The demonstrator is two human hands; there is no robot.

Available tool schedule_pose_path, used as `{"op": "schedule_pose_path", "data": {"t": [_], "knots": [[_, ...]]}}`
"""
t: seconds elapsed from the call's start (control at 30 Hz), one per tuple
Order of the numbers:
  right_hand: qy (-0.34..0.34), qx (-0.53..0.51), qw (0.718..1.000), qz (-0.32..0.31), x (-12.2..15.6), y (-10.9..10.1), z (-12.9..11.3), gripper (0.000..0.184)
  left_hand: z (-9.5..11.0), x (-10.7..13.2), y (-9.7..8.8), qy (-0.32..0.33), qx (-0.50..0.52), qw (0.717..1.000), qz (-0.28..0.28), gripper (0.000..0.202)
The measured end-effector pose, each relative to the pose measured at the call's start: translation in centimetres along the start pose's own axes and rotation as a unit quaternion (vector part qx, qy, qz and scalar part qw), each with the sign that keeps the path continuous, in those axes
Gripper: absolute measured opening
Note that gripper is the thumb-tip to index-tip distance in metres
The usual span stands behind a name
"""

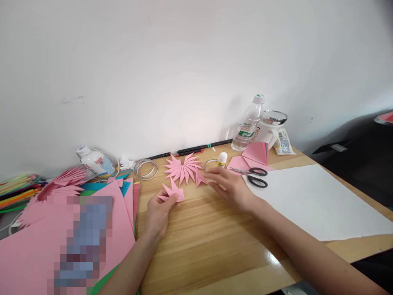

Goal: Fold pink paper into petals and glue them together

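Note:
A small piece of pink folded paper (173, 191) with several points is pinched between the thumb and fingers of my left hand (159, 209). My right hand (230, 186) reaches in from the right, fingers stretched out over the table. Its fingertips are at the edge of a small pointed pink paper piece (199, 178); I cannot tell if they touch it. Just behind lies a larger fan of pink paper points (183, 169). A glue stick (222, 159) with a white cap stands behind my right hand, its lower part partly hidden.
Black-handled scissors (257, 177) lie right, by pink paper sheets (256, 155) and a white sheet (316, 200). A water bottle (248, 125) and white mug (270, 129) stand by the wall. Left are stacked coloured papers (119, 209), a white bottle (96, 160) and wire rings (146, 169).

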State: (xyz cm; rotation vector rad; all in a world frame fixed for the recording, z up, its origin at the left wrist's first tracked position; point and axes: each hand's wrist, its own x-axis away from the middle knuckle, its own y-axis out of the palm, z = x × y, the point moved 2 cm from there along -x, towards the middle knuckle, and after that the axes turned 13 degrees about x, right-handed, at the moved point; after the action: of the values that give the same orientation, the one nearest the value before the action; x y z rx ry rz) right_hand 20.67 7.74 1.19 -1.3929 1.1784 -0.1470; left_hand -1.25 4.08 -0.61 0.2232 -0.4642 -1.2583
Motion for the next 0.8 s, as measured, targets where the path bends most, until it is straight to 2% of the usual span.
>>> {"op": "schedule_pose_path", "data": {"t": [0.03, 0.1, 0.2, 0.3, 0.53, 0.6, 0.67, 0.7, 0.73, 0.8], "knots": [[-0.013, 0.029, 0.998, -0.060, -0.1, 0.4, -0.7, 0.032, 0.0, 0.1, 0.1, -0.011, 0.012, 1.000, -0.009, 0.022], [-0.028, 0.086, 0.987, -0.135, -0.4, 1.2, -1.8, 0.035, 0.1, 0.3, 0.4, -0.026, 0.030, 0.999, -0.025, 0.021], [-0.035, 0.139, 0.971, -0.192, -0.6, 1.8, -2.7, 0.031, 0.1, 0.6, 0.6, -0.046, 0.044, 0.997, -0.047, 0.019], [-0.022, 0.154, 0.964, -0.215, -0.8, 1.9, -3.2, 0.021, 0.1, 0.7, 0.6, -0.055, 0.046, 0.996, -0.052, 0.018], [0.091, 0.179, 0.955, -0.220, -1.3, 2.1, -3.1, 0.011, 0.0, 0.6, 0.6, -0.059, 0.041, 0.995, -0.065, 0.020], [0.148, 0.114, 0.964, -0.187, -1.0, 2.2, -2.8, 0.006, 0.0, 0.6, 0.6, -0.062, 0.042, 0.995, -0.070, 0.019], [0.222, -0.048, 0.964, -0.139, -0.6, 2.4, -2.5, 0.010, -0.1, 0.7, 0.7, -0.062, 0.042, 0.995, -0.071, 0.018], [0.255, -0.156, 0.946, -0.125, -0.4, 2.7, -2.3, 0.018, -0.1, 0.7, 0.7, -0.061, 0.041, 0.995, -0.071, 0.019], [0.279, -0.265, 0.915, -0.120, -0.2, 3.0, -2.3, 0.026, -0.1, 0.8, 0.7, -0.061, 0.038, 0.995, -0.070, 0.019], [0.300, -0.433, 0.840, -0.132, 0.0, 3.5, -2.4, 0.037, -0.1, 1.0, 0.8, -0.061, 0.028, 0.995, -0.074, 0.017]]}}
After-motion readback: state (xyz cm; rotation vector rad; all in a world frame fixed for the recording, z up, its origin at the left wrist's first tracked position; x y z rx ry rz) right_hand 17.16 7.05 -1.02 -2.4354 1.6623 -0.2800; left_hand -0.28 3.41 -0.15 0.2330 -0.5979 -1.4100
